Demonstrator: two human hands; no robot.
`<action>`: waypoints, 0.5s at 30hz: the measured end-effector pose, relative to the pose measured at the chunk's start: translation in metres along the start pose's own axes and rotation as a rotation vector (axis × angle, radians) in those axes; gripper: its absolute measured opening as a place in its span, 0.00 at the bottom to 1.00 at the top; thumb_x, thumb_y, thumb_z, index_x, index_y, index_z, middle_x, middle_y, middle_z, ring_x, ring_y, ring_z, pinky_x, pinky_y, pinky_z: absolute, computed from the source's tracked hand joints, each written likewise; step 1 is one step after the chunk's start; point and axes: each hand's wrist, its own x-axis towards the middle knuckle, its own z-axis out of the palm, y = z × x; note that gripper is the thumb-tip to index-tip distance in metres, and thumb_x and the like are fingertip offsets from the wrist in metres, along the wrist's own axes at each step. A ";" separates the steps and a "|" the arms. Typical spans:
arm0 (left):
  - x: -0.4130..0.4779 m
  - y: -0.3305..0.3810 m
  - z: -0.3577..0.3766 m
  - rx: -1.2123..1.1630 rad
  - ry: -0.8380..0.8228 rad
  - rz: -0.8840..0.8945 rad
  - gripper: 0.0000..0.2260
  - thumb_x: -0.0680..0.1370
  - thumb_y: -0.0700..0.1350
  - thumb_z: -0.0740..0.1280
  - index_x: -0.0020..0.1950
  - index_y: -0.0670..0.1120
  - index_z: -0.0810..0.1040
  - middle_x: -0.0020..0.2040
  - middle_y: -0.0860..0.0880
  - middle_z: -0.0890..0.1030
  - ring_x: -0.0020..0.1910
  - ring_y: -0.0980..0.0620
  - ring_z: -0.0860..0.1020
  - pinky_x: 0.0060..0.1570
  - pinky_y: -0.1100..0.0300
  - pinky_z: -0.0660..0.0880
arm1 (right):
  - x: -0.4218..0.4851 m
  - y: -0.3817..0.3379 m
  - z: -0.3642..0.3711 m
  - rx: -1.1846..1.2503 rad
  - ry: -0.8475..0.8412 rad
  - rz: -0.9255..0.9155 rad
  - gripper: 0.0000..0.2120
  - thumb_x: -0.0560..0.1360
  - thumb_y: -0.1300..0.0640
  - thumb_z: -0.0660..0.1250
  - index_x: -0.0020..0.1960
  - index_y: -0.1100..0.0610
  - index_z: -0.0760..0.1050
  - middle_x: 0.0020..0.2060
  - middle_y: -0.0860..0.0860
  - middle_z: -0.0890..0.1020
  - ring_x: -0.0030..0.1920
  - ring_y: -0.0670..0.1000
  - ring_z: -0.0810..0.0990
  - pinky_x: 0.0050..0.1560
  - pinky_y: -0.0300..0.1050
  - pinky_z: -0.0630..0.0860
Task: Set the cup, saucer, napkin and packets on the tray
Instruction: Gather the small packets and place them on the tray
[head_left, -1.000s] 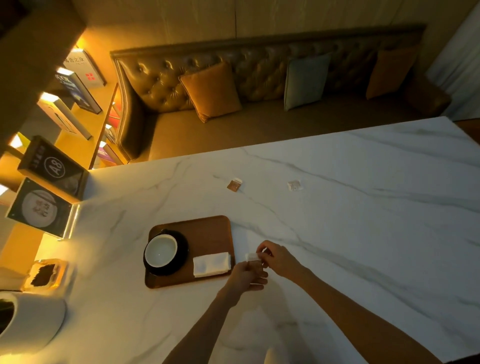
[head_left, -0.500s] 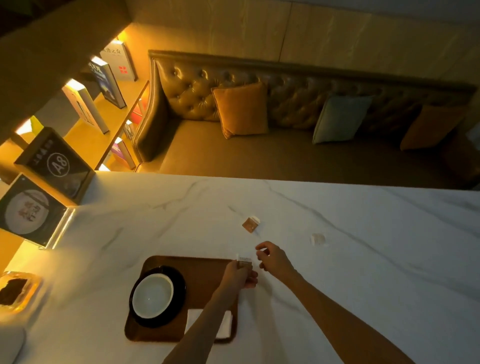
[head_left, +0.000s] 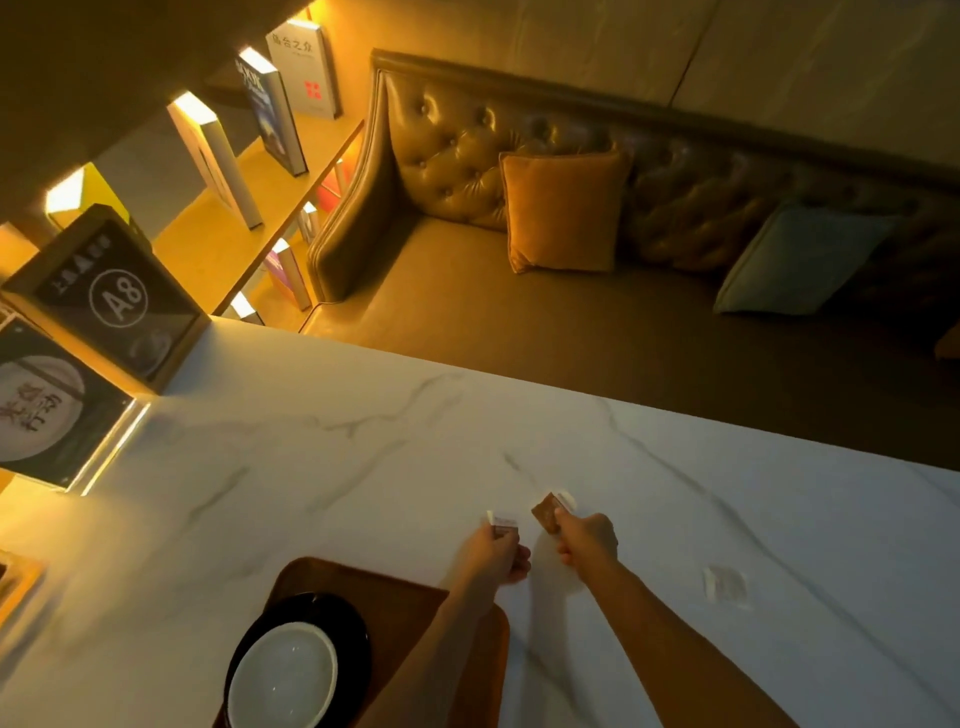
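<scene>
Above the white marble bench (head_left: 363, 457), the left hand (head_left: 496, 553) pinches a small white packet (head_left: 503, 522). Right hand (head_left: 587, 540) fingers (head_left: 562, 519) clamp a brown packet (head_left: 546, 512).

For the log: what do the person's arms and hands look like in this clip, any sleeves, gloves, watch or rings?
Both arms are bare as far as the frame shows; no sleeve edge is in view. The left hand and right hand wear no gloves. No watch, bracelet or band shows on either wrist. No ring is visible, though the dim amber light and slight blur make small details on the fingers hard to rule out.
</scene>
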 end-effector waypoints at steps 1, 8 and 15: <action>0.005 0.000 -0.001 0.012 -0.009 0.001 0.04 0.81 0.40 0.60 0.52 0.41 0.73 0.45 0.40 0.81 0.39 0.48 0.80 0.43 0.55 0.81 | 0.004 -0.001 0.003 -0.005 0.005 0.007 0.18 0.75 0.51 0.67 0.52 0.67 0.80 0.44 0.62 0.85 0.42 0.60 0.85 0.45 0.52 0.81; 0.012 0.003 0.003 0.060 -0.007 -0.047 0.07 0.81 0.37 0.58 0.57 0.37 0.72 0.46 0.38 0.80 0.36 0.48 0.79 0.39 0.57 0.78 | 0.006 0.005 -0.005 0.297 -0.101 0.094 0.08 0.74 0.62 0.68 0.49 0.67 0.79 0.34 0.60 0.79 0.29 0.53 0.75 0.33 0.49 0.74; 0.002 0.003 -0.006 -0.090 -0.095 -0.019 0.18 0.84 0.47 0.52 0.43 0.39 0.74 0.39 0.40 0.78 0.35 0.45 0.76 0.37 0.56 0.73 | -0.016 0.023 -0.018 0.232 -0.235 -0.167 0.05 0.76 0.60 0.66 0.48 0.62 0.77 0.37 0.56 0.83 0.35 0.51 0.81 0.37 0.42 0.81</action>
